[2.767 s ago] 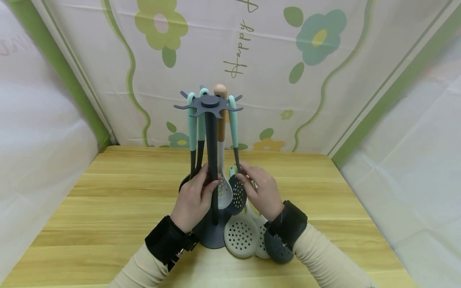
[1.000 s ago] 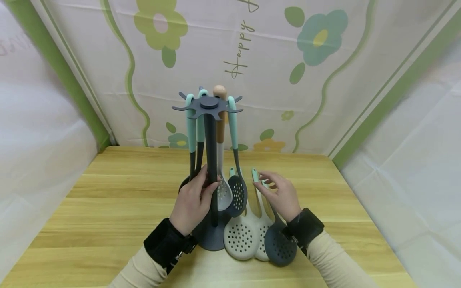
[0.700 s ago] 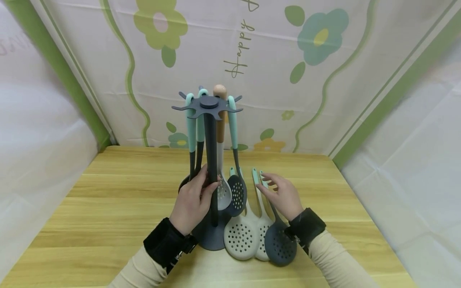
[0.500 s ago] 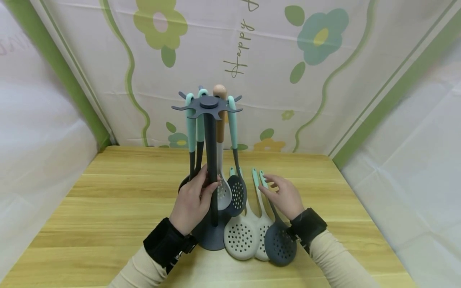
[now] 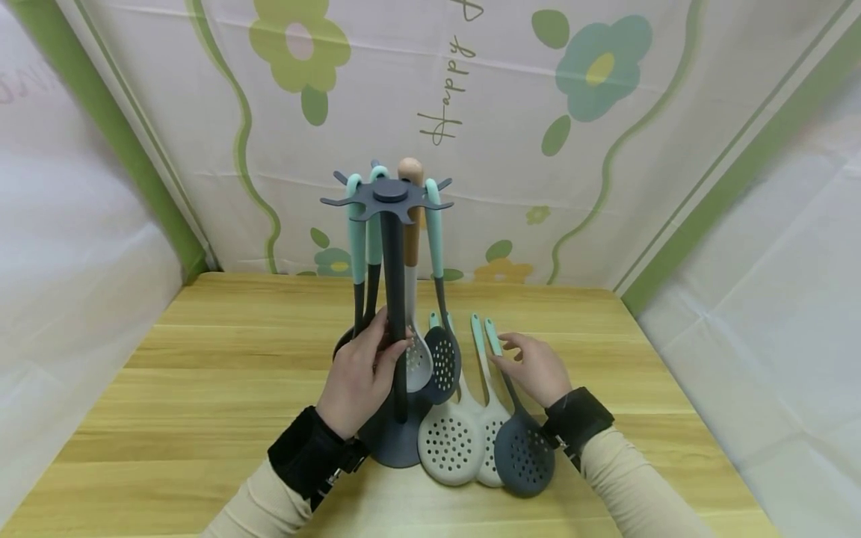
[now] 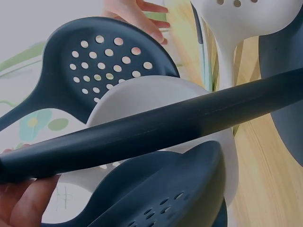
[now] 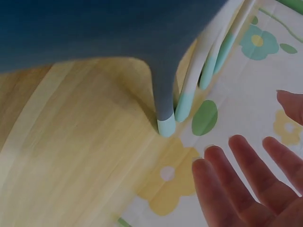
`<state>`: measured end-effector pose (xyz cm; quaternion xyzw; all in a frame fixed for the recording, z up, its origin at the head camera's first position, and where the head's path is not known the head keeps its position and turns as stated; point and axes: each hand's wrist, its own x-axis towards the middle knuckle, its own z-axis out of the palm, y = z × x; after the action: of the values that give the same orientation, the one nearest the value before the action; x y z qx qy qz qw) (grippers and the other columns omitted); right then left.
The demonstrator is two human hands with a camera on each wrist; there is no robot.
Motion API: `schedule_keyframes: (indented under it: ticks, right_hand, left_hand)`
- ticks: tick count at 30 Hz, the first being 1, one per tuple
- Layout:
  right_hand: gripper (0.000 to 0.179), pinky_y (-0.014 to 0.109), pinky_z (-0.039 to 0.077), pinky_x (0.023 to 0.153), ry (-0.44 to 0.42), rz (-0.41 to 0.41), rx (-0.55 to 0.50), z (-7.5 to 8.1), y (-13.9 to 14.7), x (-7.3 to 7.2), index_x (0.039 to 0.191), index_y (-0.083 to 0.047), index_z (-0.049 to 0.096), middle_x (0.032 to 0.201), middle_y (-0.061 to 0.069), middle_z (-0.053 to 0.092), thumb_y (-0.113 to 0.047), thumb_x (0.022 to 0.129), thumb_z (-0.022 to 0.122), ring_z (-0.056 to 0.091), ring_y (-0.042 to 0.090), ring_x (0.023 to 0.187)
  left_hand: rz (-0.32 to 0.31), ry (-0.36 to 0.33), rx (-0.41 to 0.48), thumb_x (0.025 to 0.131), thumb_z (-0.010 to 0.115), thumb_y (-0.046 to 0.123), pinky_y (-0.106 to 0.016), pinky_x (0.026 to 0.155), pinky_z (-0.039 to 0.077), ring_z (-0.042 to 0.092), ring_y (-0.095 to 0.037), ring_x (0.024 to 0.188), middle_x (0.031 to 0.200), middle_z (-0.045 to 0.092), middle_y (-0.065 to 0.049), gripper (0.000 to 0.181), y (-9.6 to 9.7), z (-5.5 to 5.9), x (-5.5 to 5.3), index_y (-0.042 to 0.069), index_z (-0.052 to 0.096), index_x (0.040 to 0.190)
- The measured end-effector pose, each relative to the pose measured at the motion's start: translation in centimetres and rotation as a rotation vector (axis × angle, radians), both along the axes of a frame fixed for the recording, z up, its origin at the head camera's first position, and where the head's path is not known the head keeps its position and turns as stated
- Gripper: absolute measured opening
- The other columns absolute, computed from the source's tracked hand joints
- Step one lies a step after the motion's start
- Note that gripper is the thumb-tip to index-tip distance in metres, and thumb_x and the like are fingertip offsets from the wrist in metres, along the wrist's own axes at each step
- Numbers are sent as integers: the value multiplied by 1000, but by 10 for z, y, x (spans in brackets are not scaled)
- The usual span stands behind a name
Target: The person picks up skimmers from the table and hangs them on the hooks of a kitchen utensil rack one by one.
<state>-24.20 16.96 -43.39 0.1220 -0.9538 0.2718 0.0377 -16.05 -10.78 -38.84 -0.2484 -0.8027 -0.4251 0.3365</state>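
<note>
My left hand point(image 5: 356, 381) grips the dark post point(image 5: 393, 284) of a utensil stand; in the left wrist view that post point(image 6: 142, 130) crosses the picture. From the stand's hooks hang a dark slotted spoon point(image 5: 444, 366), a pale perforated spoon point(image 5: 418, 366) with a wooden handle, and other utensils with mint handles, partly hidden behind my left hand. To the right, my right hand point(image 5: 534, 368) hovers beside the mint handle of a dark skimmer point(image 5: 525, 456). Its fingers point(image 7: 246, 175) are spread and hold nothing in the right wrist view.
Two pale skimmers point(image 5: 451, 444) overlap between the stand's base point(image 5: 397, 446) and the dark skimmer, mint handles pointing away. The wooden table point(image 5: 235, 388) meets a flowered cloth wall point(image 5: 417, 90) at the back, with cloth sides left and right.
My right hand has left the hanging dark slotted spoon and moved right, past the pale skimmers' handles, to the dark skimmer's handle. My left hand has stayed on the post.
</note>
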Motion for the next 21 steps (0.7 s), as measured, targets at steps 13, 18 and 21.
schedule_keyframes:
  ticks: [13, 18, 21]
  right_hand:
    - [51, 46, 59, 69, -51, -13, 55, -7, 5, -1, 128, 3, 68, 110, 20, 74, -27, 87, 74, 71, 29, 85]
    - [54, 49, 59, 74, -65, -16, 91, -8, 6, -1, 127, 6, 67, 105, 20, 75, -28, 86, 75, 71, 32, 87]
    - [57, 51, 58, 77, -81, -18, 116, -9, 6, -1, 127, 7, 66, 104, 20, 75, -30, 85, 75, 70, 34, 90]
  left_hand:
    - [6, -9, 1, 97, 59, 8, -30, 62, 57, 64, -12, 78, 96, 70, -8, 37, 0, 1, 1, -7, 56, 131]
    - [10, -20, -3, 98, 58, 9, -29, 60, 54, 60, -10, 75, 96, 70, -8, 38, 0, 0, 0, -7, 55, 133]
    - [15, -21, -7, 98, 58, 9, -28, 58, 50, 56, -8, 73, 95, 69, -8, 39, 0, -1, 0, -6, 54, 134]
